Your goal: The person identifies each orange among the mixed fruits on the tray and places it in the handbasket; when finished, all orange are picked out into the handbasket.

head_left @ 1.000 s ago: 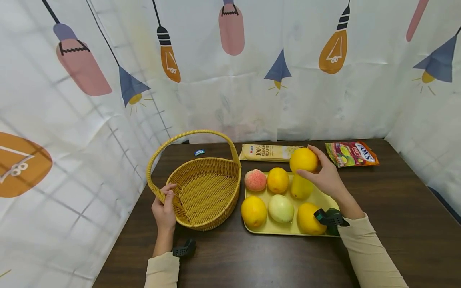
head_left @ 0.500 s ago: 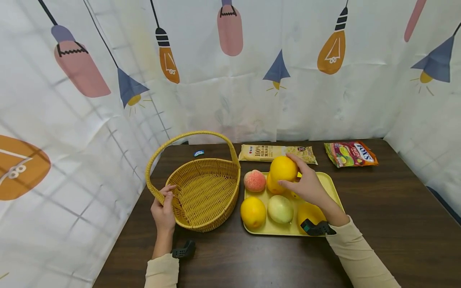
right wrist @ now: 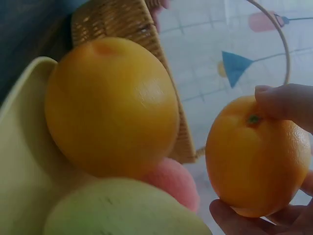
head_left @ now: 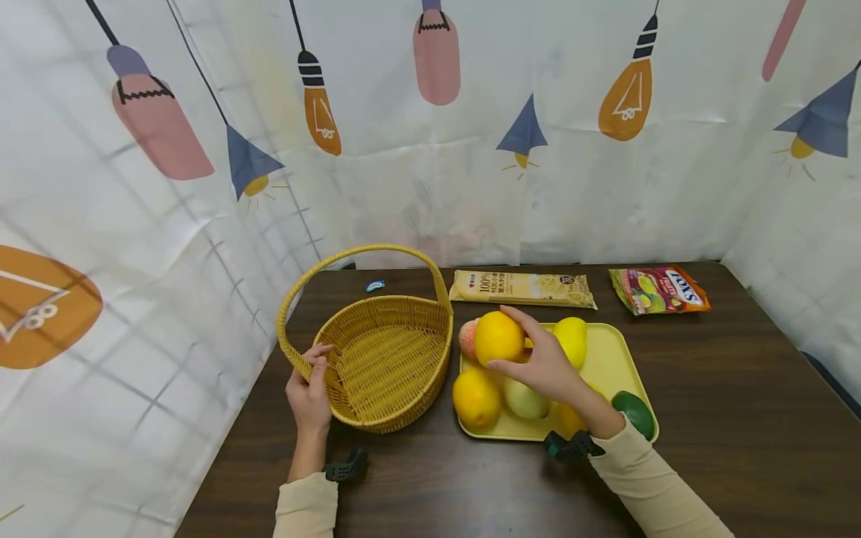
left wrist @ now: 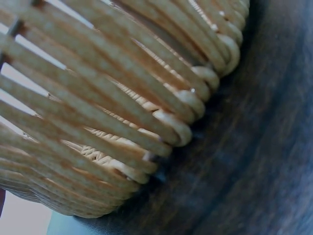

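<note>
My right hand [head_left: 548, 368] grips an orange [head_left: 499, 338] between thumb and fingers, raised over the left part of a yellow tray [head_left: 615, 366]. In the right wrist view the orange [right wrist: 257, 156] shows its green stem end under the thumb. My left hand [head_left: 309, 396] holds the left side of a woven basket [head_left: 386, 366] where the handle meets the rim. Nothing lies inside the basket. On the tray, a peach [head_left: 466, 338] is partly covered by the held orange. A large orange-yellow fruit [head_left: 476, 397] and a pale green fruit [head_left: 528, 401] lie nearer.
Also on the tray are a yellow fruit [head_left: 572, 340], another yellow fruit [head_left: 570, 420] partly behind my wrist, and a dark green fruit [head_left: 634, 415]. Behind it lie a noodle packet [head_left: 521, 290] and a candy bag [head_left: 659, 290]. A small blue packet [head_left: 374, 285] sits behind the basket.
My right hand has carried the orange leftward across the tray toward the basket, from above the yellow fruit to in front of the peach. The left hand and basket stay put.
</note>
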A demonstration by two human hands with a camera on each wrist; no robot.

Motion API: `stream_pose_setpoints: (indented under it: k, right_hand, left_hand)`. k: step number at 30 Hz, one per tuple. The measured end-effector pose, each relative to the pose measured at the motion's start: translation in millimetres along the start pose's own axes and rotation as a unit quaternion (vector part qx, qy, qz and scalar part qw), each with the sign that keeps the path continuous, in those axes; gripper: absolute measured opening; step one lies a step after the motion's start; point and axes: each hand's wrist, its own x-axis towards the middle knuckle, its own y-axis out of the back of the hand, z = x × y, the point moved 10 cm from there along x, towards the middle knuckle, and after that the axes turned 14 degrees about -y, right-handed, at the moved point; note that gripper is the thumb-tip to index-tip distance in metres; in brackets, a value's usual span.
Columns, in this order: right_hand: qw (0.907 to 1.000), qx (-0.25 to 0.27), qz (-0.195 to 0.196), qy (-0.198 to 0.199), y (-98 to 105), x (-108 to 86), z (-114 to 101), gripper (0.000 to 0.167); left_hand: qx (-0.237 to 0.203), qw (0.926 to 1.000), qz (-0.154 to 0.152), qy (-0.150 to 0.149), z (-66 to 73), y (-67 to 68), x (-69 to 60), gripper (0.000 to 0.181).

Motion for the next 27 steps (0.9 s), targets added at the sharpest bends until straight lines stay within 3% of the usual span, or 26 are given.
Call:
stream_pose_setpoints:
  k: [11,22,27]
  right_hand:
    - [0.9986,0.029,-0.042,0.015,-36.5,-5.3,-13.9,0.083]
    - [0.9969,0.023,-0.054,0.053,-63.9,-1.8,-49.6,0.084]
    - [0.9959,0.029,-0.063,0.059,-80.8,1.0,-60.1,0.085]
  left_hand:
    - [0.002,1.0,-0.001,0.005,0.4,-0.4,-0.1,0.021]
    - [-0.002,0.9998,-0.009,0.019,-3.6,-0.8,-1.8,0.022]
    - [-0.008,0.9998,0.0,0.02,-24.7,3.0,-3.3,0.025]
